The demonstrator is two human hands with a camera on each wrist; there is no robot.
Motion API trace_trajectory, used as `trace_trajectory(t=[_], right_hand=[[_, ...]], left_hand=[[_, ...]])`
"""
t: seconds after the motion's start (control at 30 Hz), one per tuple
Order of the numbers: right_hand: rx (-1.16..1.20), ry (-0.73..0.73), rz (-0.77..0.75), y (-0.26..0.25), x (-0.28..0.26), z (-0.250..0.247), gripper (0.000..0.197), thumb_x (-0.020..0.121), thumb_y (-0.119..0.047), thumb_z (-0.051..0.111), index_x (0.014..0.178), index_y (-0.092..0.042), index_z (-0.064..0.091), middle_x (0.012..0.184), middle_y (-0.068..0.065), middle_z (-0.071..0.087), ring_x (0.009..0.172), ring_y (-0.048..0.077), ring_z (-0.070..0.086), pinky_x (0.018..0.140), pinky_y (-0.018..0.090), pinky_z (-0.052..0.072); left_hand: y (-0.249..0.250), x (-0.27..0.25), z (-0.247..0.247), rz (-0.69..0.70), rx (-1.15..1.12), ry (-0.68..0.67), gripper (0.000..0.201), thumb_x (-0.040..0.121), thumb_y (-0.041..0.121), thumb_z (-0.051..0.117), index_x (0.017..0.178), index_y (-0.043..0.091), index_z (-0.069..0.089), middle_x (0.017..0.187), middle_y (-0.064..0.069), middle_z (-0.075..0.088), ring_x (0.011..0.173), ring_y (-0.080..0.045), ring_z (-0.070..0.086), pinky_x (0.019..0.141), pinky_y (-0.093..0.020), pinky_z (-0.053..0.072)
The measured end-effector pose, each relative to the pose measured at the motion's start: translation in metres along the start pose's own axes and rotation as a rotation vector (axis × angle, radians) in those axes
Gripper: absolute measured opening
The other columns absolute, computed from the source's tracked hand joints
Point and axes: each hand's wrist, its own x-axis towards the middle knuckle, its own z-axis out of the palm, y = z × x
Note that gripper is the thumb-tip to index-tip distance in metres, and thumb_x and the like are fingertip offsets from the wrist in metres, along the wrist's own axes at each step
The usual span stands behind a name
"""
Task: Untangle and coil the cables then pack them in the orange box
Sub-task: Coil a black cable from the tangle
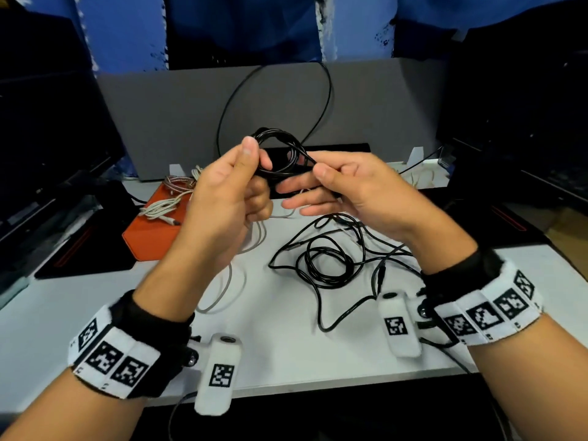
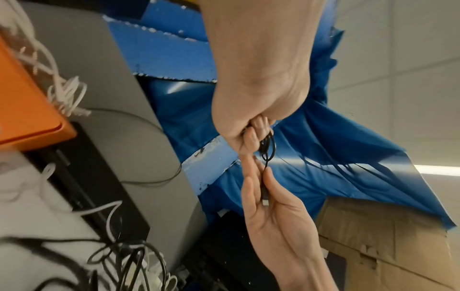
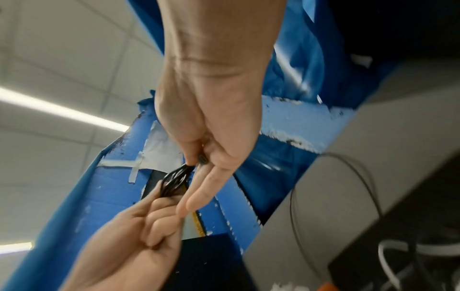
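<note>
In hand: a thin black cable wound into a small coil (image 1: 280, 154), held up above the middle of the white worktop (image 1: 95, 307), well clear of it.
Left hand (image 1: 222, 198): fingers curled round one side of the coil, thumb up, keeping the loops together.
Right hand (image 1: 346, 189): thumb and forefinger pinch the coil's other side; the left wrist view shows the cable's plug end (image 2: 265, 198) lying against this hand's straight fingers.
Packed so far: the flat orange box (image 1: 149, 237) at the worktop's far left edge carries a braided copper-coloured cable bundle (image 1: 178, 183) and a white cable bundle (image 1: 162, 211).
Left to do: a loose black cable tangle (image 1: 327, 265) lies near the worktop's right side, and a pale grey cable (image 1: 235, 281) loops across the middle; neither is coiled.
Judgement: roughly halfway. This coil looks nearly wound, with its tail to be tucked and the bundle carried to the box.
</note>
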Motion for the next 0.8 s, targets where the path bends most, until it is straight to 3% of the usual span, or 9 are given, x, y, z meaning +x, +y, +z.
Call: trace_trajectory(t=[0.1, 0.27, 0.37, 0.47, 0.6, 0.7, 0.8], right_hand=[[0.187, 0.036, -0.006, 0.005, 0.005, 0.012, 0.032, 0.112, -0.016, 0.037, 0.131, -0.009, 0.062, 0.119, 0.014, 0.075, 0.106, 0.026, 0.075, 0.085, 0.028, 0.061], [0.286, 0.142, -0.007, 0.013, 0.009, 0.02, 0.029, 0.112, -0.014, 0.039, 0.12, -0.007, 0.066, 0.107, 0.01, 0.077, 0.095, 0.021, 0.077, 0.079, 0.027, 0.061], [0.284, 0.192, -0.005, 0.017, 0.01, 0.023, 0.029, 0.112, -0.014, 0.039, 0.117, -0.007, 0.067, 0.097, 0.007, 0.077, 0.09, 0.019, 0.076, 0.078, 0.026, 0.061], [0.263, 0.212, 0.001, 0.018, 0.01, 0.024, 0.029, 0.112, -0.014, 0.04, 0.116, -0.008, 0.068, 0.095, 0.006, 0.076, 0.088, 0.019, 0.076, 0.076, 0.025, 0.06], [0.246, 0.23, -0.005, 0.017, 0.009, 0.022, 0.029, 0.112, -0.014, 0.041, 0.118, -0.007, 0.068, 0.097, 0.011, 0.074, 0.086, 0.019, 0.076, 0.074, 0.024, 0.059], [0.233, 0.229, 0.002, 0.017, 0.009, 0.022, 0.028, 0.111, -0.014, 0.043, 0.119, -0.004, 0.068, 0.105, 0.018, 0.071, 0.088, 0.02, 0.076, 0.075, 0.025, 0.06], [0.205, 0.24, 0.016, 0.017, 0.009, 0.024, 0.027, 0.11, -0.014, 0.044, 0.115, -0.006, 0.07, 0.102, 0.015, 0.073, 0.089, 0.021, 0.076, 0.078, 0.026, 0.061]], left_hand=[[0.0, 0.003, -0.006, -0.112, -0.136, -0.018, 0.034, 0.107, 0.042, 0.042, 0.088, 0.018, 0.057, 0.056, 0.007, 0.024, 0.046, -0.007, 0.02, 0.046, -0.021, 0.025], [-0.003, 0.007, -0.01, -0.061, 0.208, 0.003, 0.032, 0.111, 0.037, 0.037, 0.103, 0.015, 0.057, 0.057, 0.003, 0.036, 0.049, -0.011, 0.026, 0.048, -0.027, 0.023], [-0.003, 0.003, -0.01, 0.065, 0.476, 0.017, 0.027, 0.112, 0.033, 0.036, 0.106, 0.015, 0.056, 0.069, -0.004, 0.053, 0.053, -0.012, 0.045, 0.05, -0.026, 0.038], [0.001, 0.002, -0.015, 0.127, 0.614, 0.013, 0.025, 0.11, 0.033, 0.042, 0.115, 0.018, 0.062, 0.083, 0.002, 0.067, 0.066, -0.017, 0.064, 0.063, -0.03, 0.054], [0.011, 0.001, -0.021, 0.07, 0.563, -0.088, 0.027, 0.102, 0.032, 0.056, 0.126, 0.021, 0.065, 0.104, -0.001, 0.077, 0.088, -0.022, 0.074, 0.081, -0.038, 0.062], [0.015, 0.0, -0.021, 0.04, 0.557, -0.113, 0.031, 0.101, 0.023, 0.062, 0.131, 0.024, 0.062, 0.11, 0.001, 0.077, 0.086, -0.024, 0.076, 0.079, -0.036, 0.062], [0.012, 0.002, -0.018, 0.001, 0.51, -0.049, 0.037, 0.102, 0.015, 0.06, 0.138, 0.018, 0.057, 0.11, -0.002, 0.076, 0.078, -0.032, 0.076, 0.072, -0.037, 0.063]])
